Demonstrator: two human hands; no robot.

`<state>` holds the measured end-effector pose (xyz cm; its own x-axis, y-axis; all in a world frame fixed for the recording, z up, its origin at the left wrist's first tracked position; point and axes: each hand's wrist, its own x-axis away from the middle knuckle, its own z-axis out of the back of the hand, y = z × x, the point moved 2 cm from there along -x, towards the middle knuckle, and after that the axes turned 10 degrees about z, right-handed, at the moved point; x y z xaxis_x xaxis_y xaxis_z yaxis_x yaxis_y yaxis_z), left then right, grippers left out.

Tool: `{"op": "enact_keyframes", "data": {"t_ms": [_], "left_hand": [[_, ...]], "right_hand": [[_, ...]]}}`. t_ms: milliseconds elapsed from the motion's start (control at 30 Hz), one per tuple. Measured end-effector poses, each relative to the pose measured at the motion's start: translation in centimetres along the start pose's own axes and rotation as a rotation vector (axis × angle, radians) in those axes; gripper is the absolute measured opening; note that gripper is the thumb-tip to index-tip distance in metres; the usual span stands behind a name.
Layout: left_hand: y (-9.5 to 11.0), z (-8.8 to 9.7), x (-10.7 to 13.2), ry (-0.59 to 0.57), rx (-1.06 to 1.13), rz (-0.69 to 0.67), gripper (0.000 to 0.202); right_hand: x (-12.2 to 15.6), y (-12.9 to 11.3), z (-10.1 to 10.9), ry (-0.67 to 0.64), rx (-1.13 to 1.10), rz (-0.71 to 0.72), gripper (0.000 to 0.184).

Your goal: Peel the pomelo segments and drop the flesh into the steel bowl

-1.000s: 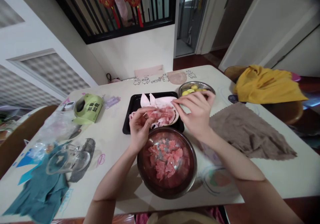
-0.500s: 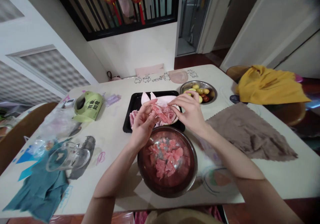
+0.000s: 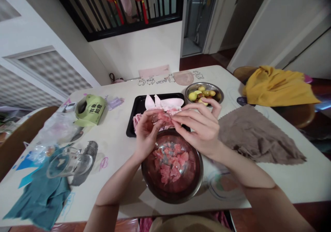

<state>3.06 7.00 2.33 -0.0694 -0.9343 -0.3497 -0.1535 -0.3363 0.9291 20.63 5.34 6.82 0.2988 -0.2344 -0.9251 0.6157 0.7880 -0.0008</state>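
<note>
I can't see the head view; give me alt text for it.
The left hand and right hand hold a piece of pink pulp near the far rim of a large metal bowl holding more pink pieces. Beyond it, a black tray holds pale peel; a smaller metal bowl of fruit stands to the right.

Open surface [image 3: 115, 132] runs left of the steel bowl [image 3: 192, 178] and black tray [image 3: 139, 104] as far as the glass vessel [image 3: 59, 164]. The fruit bowl [image 3: 220, 95] crowds the tray's far right corner; rightward, a low brown cloth [image 3: 258, 135] lies in the way.
</note>
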Motion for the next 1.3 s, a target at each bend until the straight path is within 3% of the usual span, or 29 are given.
{"op": "enact_keyframes", "data": {"t_ms": [167, 400, 767, 1067, 1300], "left_hand": [[0.6, -0.4, 0.3, 0.02, -0.091, -0.099, 0.019], [0.2, 0.3, 0.4, 0.106, -0.114, -0.083, 0.018], [1.1, -0.7, 0.2, -0.043, -0.081, -0.237, 0.022], [1.0, -0.4, 0.5, 0.05, -0.177, -0.413, 0.017], [1.2, 0.2, 0.4, 0.126, -0.232, -0.446, 0.012]], "right_hand": [[-0.1, -0.5, 0.0, 0.007, 0.052, 0.006, 0.012], [-0.1, -0.4, 0.2, 0.012, 0.002, -0.035, 0.008], [-0.1, -0.5, 0.6, 0.001, -0.057, -0.057, 0.009], [0.0, -1.0, 0.2, -0.053, -0.045, -0.002, 0.008], [-0.1, -2.1, 1.0, -0.031, -0.094, -0.003, 0.009]]}}
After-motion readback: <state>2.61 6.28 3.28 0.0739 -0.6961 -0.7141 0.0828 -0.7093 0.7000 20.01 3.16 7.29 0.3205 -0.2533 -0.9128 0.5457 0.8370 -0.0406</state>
